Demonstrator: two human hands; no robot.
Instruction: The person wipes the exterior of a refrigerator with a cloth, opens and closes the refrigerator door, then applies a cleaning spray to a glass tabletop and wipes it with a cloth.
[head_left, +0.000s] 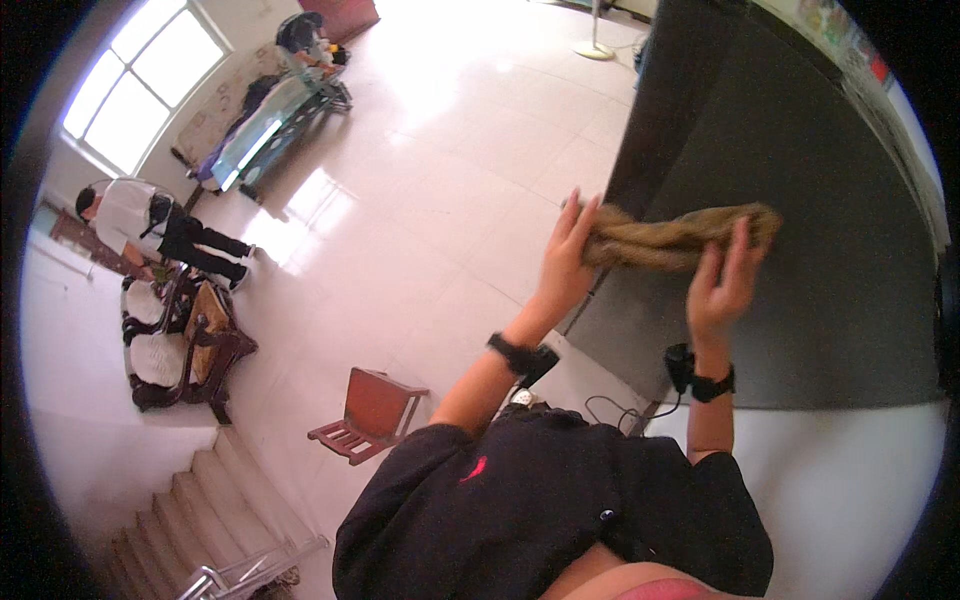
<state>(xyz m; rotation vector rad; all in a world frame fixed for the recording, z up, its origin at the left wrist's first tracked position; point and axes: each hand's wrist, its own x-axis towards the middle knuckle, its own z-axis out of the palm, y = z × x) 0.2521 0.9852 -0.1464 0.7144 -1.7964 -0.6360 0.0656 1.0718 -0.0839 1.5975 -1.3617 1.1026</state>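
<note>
A brown cloth (675, 236), bunched and slightly twisted, stretches between my raised hands. My left hand (566, 259) holds its left end with the fingers extended. At the other end, my right hand (720, 289) has its fingers over the near side of the cloth; both hands are a little blurred. Behind the cloth stands a large dark grey flat panel (810, 315). I cannot tell whether the cloth touches it. Black bands with small devices sit on both of my wrists.
A reddish wooden chair (375, 409) stands at lower left, near descending stairs (217, 495) with a metal handrail (255, 562). A person (142, 225) bends over a dark wooden bench (187, 352); another person (307, 52) leans by a glass-topped table (262, 127). A cable (622, 412) hangs beside my right wrist.
</note>
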